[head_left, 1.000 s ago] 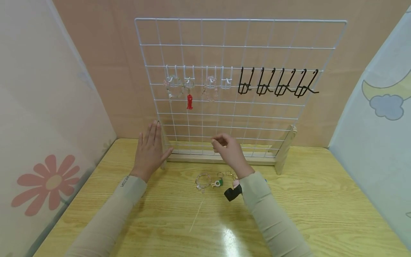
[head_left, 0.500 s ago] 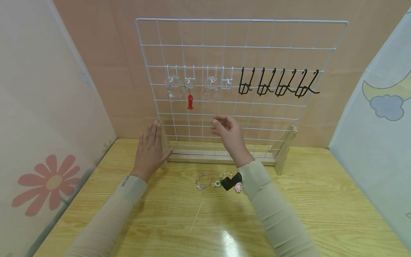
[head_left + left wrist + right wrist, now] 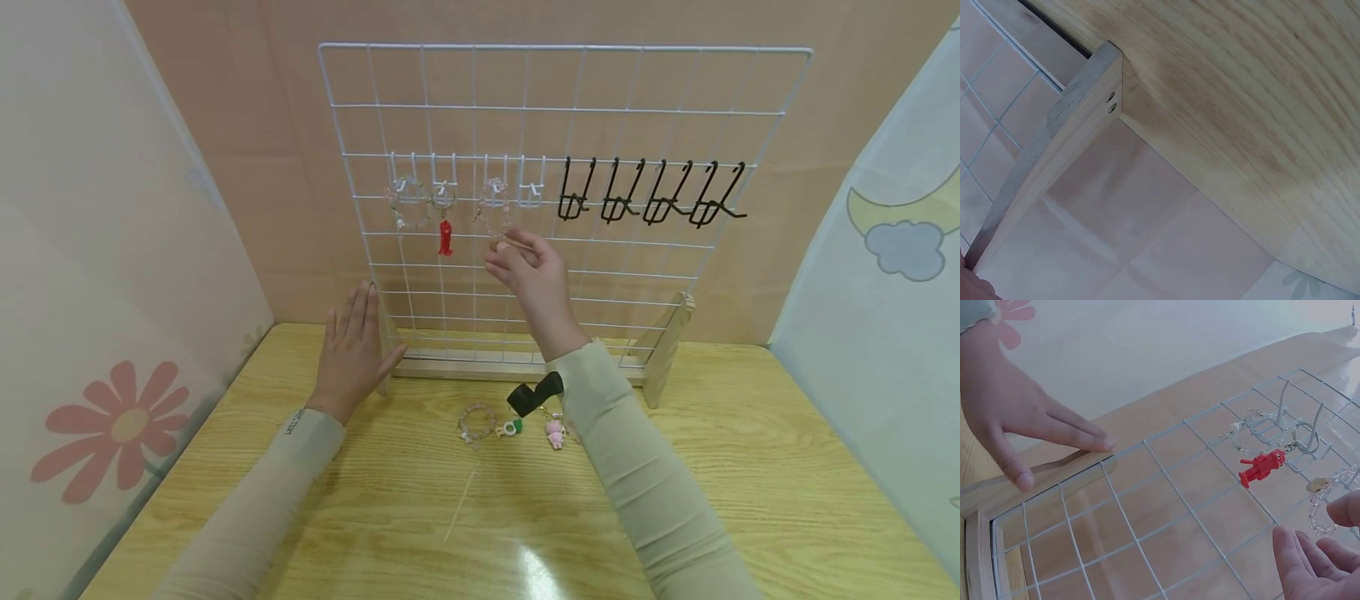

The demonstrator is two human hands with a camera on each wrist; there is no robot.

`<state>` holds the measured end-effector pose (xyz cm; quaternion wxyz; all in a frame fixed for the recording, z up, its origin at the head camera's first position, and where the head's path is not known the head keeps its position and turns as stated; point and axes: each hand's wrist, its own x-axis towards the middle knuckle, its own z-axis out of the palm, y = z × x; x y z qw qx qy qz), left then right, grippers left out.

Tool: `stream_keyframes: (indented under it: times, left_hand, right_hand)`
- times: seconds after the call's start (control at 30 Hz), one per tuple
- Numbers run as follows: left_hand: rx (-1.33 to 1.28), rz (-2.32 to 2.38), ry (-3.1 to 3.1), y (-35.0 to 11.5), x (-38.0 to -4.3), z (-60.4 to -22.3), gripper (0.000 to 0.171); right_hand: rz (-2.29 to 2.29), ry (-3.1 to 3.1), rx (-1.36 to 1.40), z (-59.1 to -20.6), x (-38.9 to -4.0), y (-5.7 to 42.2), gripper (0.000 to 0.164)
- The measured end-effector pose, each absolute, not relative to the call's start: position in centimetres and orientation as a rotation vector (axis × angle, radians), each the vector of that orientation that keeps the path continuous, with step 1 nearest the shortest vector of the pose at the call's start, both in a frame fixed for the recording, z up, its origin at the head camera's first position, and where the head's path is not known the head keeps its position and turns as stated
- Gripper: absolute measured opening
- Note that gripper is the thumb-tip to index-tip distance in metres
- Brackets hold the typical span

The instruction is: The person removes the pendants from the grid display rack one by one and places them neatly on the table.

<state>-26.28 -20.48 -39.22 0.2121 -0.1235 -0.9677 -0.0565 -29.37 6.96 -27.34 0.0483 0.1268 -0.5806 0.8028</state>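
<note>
My left hand [image 3: 350,354] lies with straight fingers against the left wooden upright [image 3: 1054,137] of a white wire grid rack [image 3: 600,108]. Raised in front of the grid, my right hand [image 3: 536,279] has its fingers loosely bent, thumb and fingertips apart in the right wrist view. Its fingertips overlap the lower end of a pink beaded bracelet [image 3: 1319,515] hanging on a white hook. Left of that hang a keychain with a red figure [image 3: 1262,467] and a pale beaded bracelet [image 3: 408,223]. A fourth white hook [image 3: 531,194] bears nothing.
Several black hooks [image 3: 573,208] fill the grid's right side. On the table [image 3: 360,500] lie a beaded bracelet [image 3: 467,433], a green and white keychain [image 3: 511,427] and a pink figure keychain [image 3: 555,434]. A black strap [image 3: 534,396] sits at the right wrist.
My right hand has risen from low before the grid to just under the hanging pink bracelet, its thumb and fingers loosening. The left hand stays on the upright.
</note>
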Motion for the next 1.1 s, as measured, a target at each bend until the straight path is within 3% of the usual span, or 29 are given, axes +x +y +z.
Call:
stream_keyframes:
  times: [0.93, 1.1]
  left_hand:
    - [-0.347, -0.184, -2.701, -20.5, -26.2, -39.4, 0.103]
    - [-0.345, -0.172, -2.696, -20.5, -26.3, -39.4, 0.103]
  right_hand:
    - [2.774, -1.444, 0.272, -24.4, -27.5, 7.3, 0.005]
    - [2.779, -1.466, 0.312, -23.7, -26.9, 7.5, 0.005]
